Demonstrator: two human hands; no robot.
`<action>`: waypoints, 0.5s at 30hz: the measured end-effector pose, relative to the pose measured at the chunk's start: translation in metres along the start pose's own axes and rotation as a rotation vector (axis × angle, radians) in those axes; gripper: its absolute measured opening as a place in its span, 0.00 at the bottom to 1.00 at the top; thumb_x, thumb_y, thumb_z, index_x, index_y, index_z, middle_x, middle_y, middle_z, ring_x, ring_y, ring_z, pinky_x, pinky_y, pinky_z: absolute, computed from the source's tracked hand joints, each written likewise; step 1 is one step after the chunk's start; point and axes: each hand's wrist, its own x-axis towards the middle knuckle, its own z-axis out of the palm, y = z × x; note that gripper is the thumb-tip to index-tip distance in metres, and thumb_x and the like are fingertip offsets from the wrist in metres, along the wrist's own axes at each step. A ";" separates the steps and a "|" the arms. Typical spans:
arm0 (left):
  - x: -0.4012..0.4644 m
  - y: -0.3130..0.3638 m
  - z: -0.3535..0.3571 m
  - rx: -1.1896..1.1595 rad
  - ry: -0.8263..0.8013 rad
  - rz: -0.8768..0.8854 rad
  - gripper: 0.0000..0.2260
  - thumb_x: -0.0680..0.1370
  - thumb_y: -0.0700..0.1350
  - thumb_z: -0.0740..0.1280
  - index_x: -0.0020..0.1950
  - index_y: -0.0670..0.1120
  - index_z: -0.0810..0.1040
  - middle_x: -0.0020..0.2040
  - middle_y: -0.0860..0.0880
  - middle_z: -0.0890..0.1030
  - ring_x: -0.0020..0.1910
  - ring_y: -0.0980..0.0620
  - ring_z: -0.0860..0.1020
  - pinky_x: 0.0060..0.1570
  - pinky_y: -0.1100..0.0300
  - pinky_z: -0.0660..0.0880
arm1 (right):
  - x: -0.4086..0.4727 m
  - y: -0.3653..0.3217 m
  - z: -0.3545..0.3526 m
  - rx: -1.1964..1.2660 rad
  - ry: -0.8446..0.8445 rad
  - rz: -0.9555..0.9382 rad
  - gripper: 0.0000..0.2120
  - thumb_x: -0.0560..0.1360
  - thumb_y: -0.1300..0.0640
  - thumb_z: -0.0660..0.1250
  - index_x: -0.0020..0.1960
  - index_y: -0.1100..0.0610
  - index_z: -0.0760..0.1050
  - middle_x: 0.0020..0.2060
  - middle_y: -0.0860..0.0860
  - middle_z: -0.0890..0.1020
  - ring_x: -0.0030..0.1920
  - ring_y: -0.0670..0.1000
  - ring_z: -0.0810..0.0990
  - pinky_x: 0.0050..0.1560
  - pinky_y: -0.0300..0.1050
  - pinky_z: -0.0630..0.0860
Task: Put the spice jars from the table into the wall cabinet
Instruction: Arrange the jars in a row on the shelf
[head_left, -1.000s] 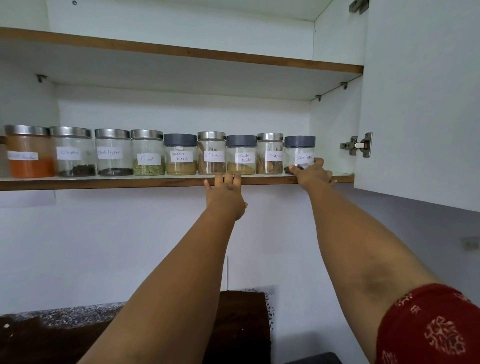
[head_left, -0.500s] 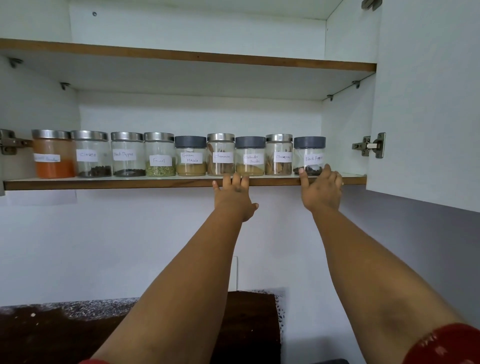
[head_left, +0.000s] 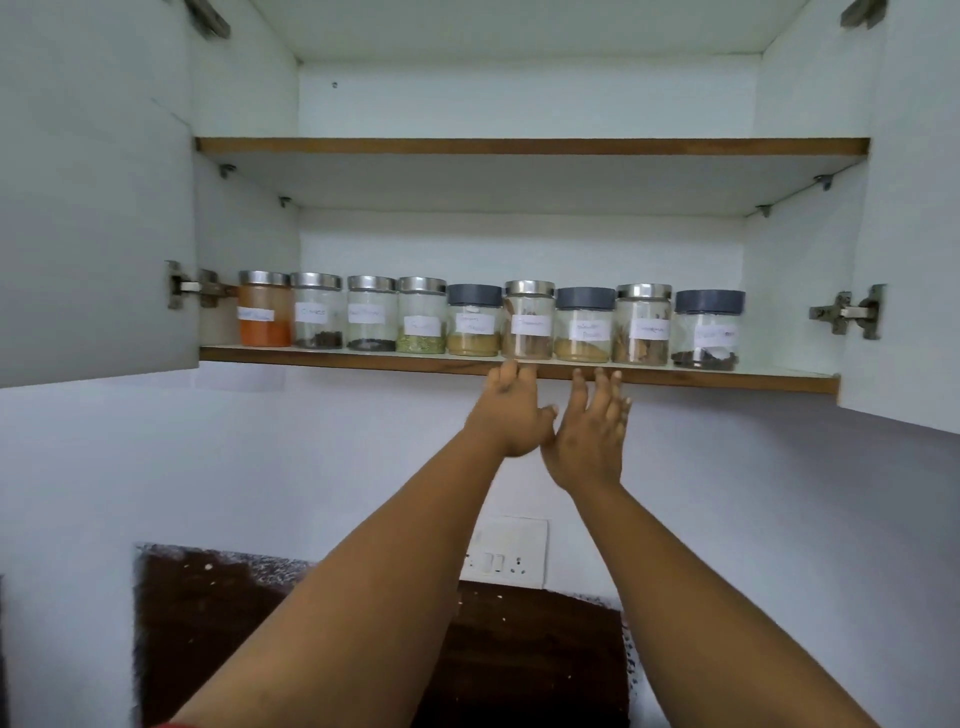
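While nine labelled spice jars line the lower cabinet shelf, the left hand and right hand hover beneath, fingers spread, holding nothing.

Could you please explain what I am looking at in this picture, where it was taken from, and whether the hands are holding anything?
There is no machine here: a person wears a wide-angle camera on the head, so you see their own two bare arms reaching up. The left hand and the right hand are close together just below the front edge of the lower shelf of an open wall cabinet. Both hands are open and hold nothing.

On that shelf stand nine labelled spice jars in one row; most have silver lids, three have dark grey ones. The leftmost holds an orange powder. The labels are too blurred to read. The upper shelf shows nothing on it from this low angle. Both cabinet doors stand open. Below, there is a wall socket and a dark table.
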 end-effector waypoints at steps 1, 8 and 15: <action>-0.011 -0.009 0.002 -0.009 0.077 -0.020 0.25 0.79 0.51 0.62 0.73 0.42 0.63 0.71 0.42 0.64 0.71 0.42 0.61 0.69 0.49 0.64 | -0.001 -0.015 0.002 0.017 -0.006 -0.057 0.31 0.77 0.49 0.60 0.76 0.60 0.58 0.75 0.62 0.57 0.77 0.62 0.48 0.76 0.60 0.48; -0.058 -0.078 -0.016 -0.072 0.370 -0.263 0.20 0.80 0.48 0.60 0.69 0.39 0.68 0.66 0.43 0.68 0.65 0.44 0.66 0.59 0.52 0.71 | -0.001 -0.098 0.014 0.116 -0.053 -0.221 0.33 0.75 0.49 0.66 0.76 0.56 0.58 0.76 0.59 0.54 0.77 0.60 0.48 0.76 0.55 0.47; -0.084 -0.172 -0.082 0.017 0.428 -0.384 0.24 0.79 0.53 0.61 0.71 0.42 0.65 0.67 0.45 0.68 0.66 0.46 0.66 0.60 0.52 0.71 | 0.001 -0.173 0.039 0.115 -0.162 -0.350 0.33 0.75 0.47 0.65 0.76 0.55 0.58 0.75 0.57 0.58 0.76 0.59 0.53 0.76 0.55 0.51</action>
